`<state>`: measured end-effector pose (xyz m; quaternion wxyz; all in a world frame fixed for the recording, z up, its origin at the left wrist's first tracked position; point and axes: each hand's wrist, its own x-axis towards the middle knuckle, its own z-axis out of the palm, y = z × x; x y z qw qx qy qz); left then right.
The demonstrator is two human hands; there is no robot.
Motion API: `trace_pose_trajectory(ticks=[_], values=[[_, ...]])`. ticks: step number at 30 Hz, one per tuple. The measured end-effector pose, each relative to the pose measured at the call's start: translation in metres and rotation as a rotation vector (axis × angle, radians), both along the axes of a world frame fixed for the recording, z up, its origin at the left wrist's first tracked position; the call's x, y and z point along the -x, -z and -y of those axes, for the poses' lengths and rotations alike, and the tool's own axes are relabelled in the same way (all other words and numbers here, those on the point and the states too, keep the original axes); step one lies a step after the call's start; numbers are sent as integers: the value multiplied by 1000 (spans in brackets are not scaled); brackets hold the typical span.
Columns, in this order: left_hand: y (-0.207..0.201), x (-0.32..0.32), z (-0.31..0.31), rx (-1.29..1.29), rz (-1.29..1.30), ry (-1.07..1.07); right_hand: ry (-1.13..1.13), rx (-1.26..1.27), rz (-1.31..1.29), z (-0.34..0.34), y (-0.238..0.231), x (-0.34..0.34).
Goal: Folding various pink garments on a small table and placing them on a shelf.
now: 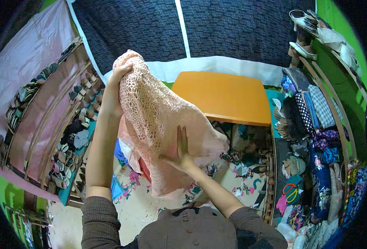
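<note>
Head view: left hand (118,79) raised, closed around the top edge of a pink lace garment (158,120); right hand (180,151) flat and open, fingers spread against the hanging cloth. The garment hangs mid-air in front of the orange table (223,97). Risk: the open mesh could snag on fingers or slip from the one-handed pinch. Left fingertips are hidden by the fabric, and the garment's lower hem and shape are unclear.

- the pink lace garment (158,124) pretty much hides the left hand (119,79) fingertips gripping its top edge
- orange surface (223,97) behind the garment: near-left corner covered
- stuff under that surface is too dark to make out
</note>
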<state>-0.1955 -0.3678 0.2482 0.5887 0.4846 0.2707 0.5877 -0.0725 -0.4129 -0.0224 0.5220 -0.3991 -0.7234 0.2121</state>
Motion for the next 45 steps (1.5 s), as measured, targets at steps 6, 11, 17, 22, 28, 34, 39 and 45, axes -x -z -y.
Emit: trace_pose_trajectory(ticks=[6,11,17,22,28,34,39,45], values=[[14,-20,4,-10,-20,90,67,-73,-278,-16,-35,10],[7,21,-16,-226,-612,-311,72,-19,-396,-41,-13,-83],[45,111,-26,105,-933,-310,542,-73,231,-72,-55,-237],[56,180,-33,24,-531,-533,707,46,161,-82,-34,-323],[63,179,-37,-252,-465,-787,868,219,331,-59,-34,-338],[107,149,-71,-168,-1391,-493,622,-22,407,-53,-57,-312],[142,-97,-13,-188,-1903,-19,366,-440,703,-68,-83,-276],[172,-158,-24,-552,-1174,-130,323,-531,750,-65,-122,-264]])
